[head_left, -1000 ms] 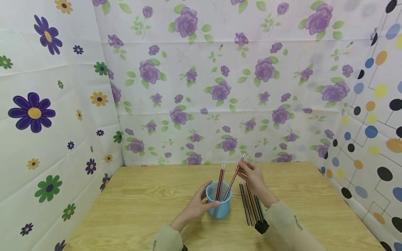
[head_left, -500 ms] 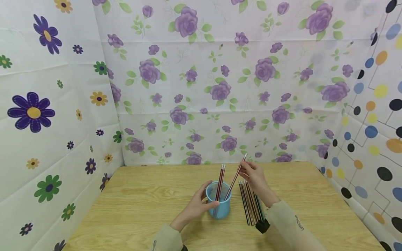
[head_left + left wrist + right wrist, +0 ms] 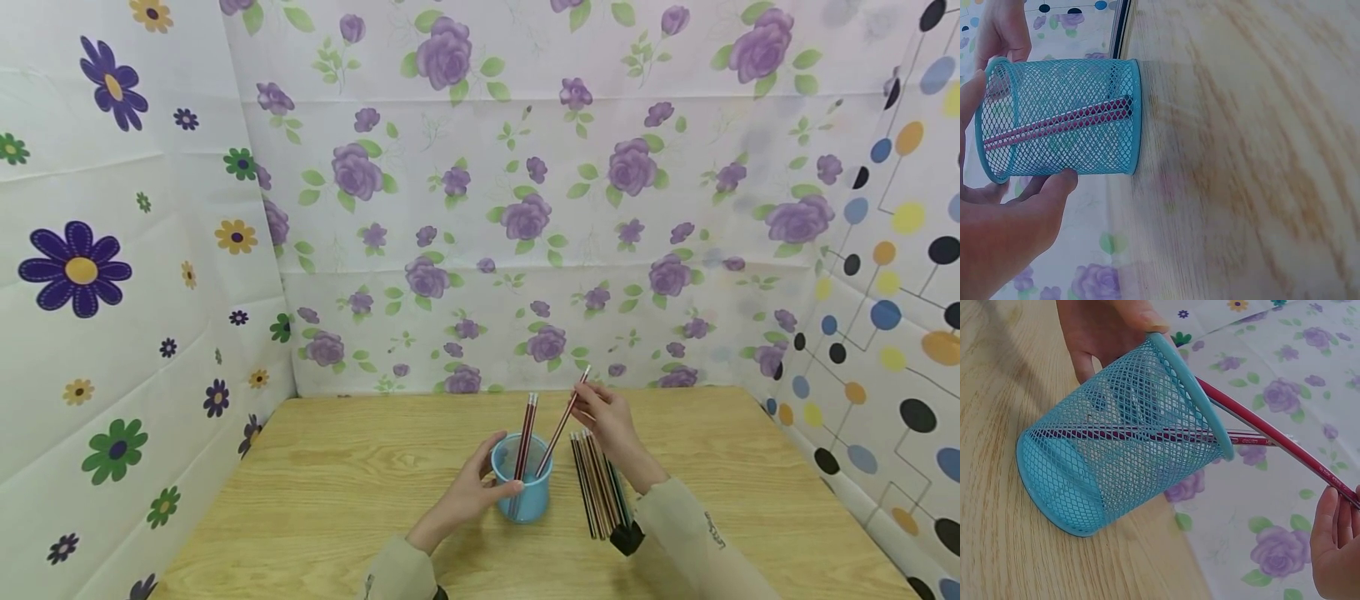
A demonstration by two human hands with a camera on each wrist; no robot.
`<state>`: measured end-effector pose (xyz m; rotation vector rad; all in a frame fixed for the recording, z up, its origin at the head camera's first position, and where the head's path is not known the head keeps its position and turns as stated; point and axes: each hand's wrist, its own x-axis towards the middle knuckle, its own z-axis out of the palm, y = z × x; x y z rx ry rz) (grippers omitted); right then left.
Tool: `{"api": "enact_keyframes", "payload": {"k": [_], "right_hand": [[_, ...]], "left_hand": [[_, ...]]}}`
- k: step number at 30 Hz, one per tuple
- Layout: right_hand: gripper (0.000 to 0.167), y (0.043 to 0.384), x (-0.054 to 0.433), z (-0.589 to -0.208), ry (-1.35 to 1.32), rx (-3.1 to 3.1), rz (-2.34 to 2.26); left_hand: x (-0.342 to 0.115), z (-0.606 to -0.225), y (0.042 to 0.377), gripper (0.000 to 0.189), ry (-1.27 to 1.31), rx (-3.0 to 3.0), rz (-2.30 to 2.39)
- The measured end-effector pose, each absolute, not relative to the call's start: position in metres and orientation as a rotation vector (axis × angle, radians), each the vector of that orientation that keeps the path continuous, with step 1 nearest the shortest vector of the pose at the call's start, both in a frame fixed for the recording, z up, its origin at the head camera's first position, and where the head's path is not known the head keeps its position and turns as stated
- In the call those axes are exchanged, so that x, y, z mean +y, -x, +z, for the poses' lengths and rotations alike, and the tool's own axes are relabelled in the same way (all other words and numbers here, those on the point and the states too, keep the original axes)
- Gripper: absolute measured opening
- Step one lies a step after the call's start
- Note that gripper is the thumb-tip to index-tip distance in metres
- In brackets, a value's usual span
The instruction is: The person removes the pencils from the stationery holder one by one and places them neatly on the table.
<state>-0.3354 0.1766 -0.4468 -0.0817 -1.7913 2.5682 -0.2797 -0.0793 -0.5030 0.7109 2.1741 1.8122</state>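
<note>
A light-blue mesh pencil cup (image 3: 534, 505) stands upright on the table. My left hand (image 3: 472, 490) holds it around the side, thumb at the near rim and fingers at the far side. Two red striped pencils (image 3: 527, 423) lean together inside; through the mesh in the left wrist view these pencils (image 3: 1063, 123) reach the cup's bottom. My right hand (image 3: 606, 423) pinches another red striped pencil (image 3: 561, 433) near its silvery upper end. That pencil (image 3: 1254, 417) slants over the cup's rim, its lower end at the mouth.
Several dark, brown and green pencils (image 3: 596, 487) lie side by side on the wood-grain table (image 3: 337, 500), right of the cup and partly under my right forearm. A small black block (image 3: 627, 540) sits by the right cuff. Flower-patterned cloth (image 3: 480, 208) hangs behind the table.
My right hand has shifted slightly right and up with its pencil, whose lower end has come up a little in the cup. The left hand and cup have stayed put.
</note>
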Motion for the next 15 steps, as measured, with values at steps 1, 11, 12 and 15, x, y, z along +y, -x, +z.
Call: {"api": "enact_keyframes", "payload": {"k": [1, 11, 12, 15], "right_hand": [[0.039, 0.3355, 0.1769, -0.4466, 0.083, -1.793, 2.565], [0.023, 0.3345, 0.1799, -0.4443, 0.090, -1.775, 2.561], [0.023, 0.3345, 0.1800, -0.4441, 0.094, -1.766, 2.565], [0.023, 0.3349, 0.1811, -0.4436, 0.100, -1.763, 2.571]], "left_hand": [[-0.0793, -0.5031, 0.2797, 0.078, -0.711, 2.174, 1.813], [-0.0786, -0.5034, 0.2798, 0.077, -0.699, 2.182, 1.813], [-0.0786, -0.5033, 0.2795, 0.077, -0.695, 2.183, 1.811], [-0.0785, -0.5031, 0.2790, 0.078, -0.687, 2.188, 1.805]]}}
